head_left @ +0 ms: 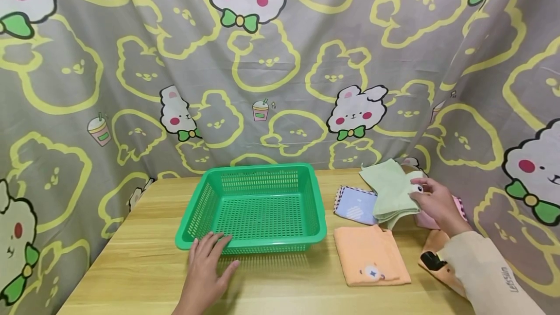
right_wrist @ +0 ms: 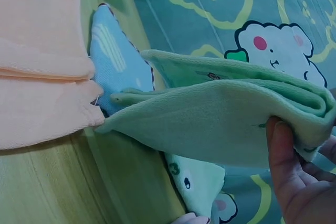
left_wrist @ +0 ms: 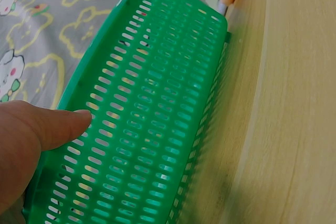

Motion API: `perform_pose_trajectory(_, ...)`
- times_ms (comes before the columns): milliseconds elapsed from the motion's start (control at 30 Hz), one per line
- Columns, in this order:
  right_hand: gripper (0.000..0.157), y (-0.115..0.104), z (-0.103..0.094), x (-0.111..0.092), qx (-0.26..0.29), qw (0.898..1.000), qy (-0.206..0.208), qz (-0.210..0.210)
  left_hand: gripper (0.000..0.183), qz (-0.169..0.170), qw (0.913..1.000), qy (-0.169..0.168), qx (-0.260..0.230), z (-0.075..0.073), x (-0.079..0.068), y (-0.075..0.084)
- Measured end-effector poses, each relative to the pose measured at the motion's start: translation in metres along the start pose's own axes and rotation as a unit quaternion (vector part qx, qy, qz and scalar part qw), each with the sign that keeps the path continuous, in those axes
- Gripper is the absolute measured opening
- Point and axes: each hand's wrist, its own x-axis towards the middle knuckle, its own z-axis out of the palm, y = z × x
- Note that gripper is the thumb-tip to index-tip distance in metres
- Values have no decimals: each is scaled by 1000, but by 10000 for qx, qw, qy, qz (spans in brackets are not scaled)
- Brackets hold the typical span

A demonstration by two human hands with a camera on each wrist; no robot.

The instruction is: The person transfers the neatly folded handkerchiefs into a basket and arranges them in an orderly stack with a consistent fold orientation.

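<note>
My right hand (head_left: 437,203) pinches the folded edge of a light green towel (head_left: 391,193), thumb on one face. In the right wrist view the towel (right_wrist: 210,116) hangs in loose layers, its far end over a blue towel (right_wrist: 121,56). Below it shows a second pale green cloth (right_wrist: 197,182) with an eye design. At the near left corner of a green plastic basket (head_left: 262,243), my left hand (head_left: 206,261) rests with its fingers over the rim and thumb spread away. The left wrist view shows the thumb overlapping the basket's slotted side (left_wrist: 136,108).
An orange folded towel (head_left: 372,256) lies in front of the blue one. Another orange cloth with a black patch (head_left: 433,260) is partly under my right sleeve. A pink cloth (head_left: 425,220) sits below my right hand. A patterned curtain (head_left: 280,72) hangs behind the wooden table (head_left: 131,261).
</note>
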Motion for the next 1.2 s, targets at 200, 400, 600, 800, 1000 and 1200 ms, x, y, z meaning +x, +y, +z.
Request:
perform_pose_trajectory(200,45,-5,-1,0,-16,9999,-93,-55,58,28,10000,21,-8,0,0,0)
perform_pose_trajectory(400,45,-9,0,2,-48,9999,-54,-145,58,30,10000,19,-27,0,-1,-2)
perform_pose_trajectory(600,44,-13,4,2,25,9997,-37,-252,58,7,10000,-5,-44,0,-1,-1)
perform_pose_trajectory(800,44,-16,6,2,103,9996,-83,-261,58,-32,10000,-54,-28,0,0,-1)
perform_pose_trajectory(1000,45,-19,7,4,140,9993,-209,-280,59,-68,9999,-77,-13,0,0,-1)
perform_pose_trajectory(1200,44,-24,11,6,232,9989,-170,-363,59,-48,10000,-55,-20,0,0,0)
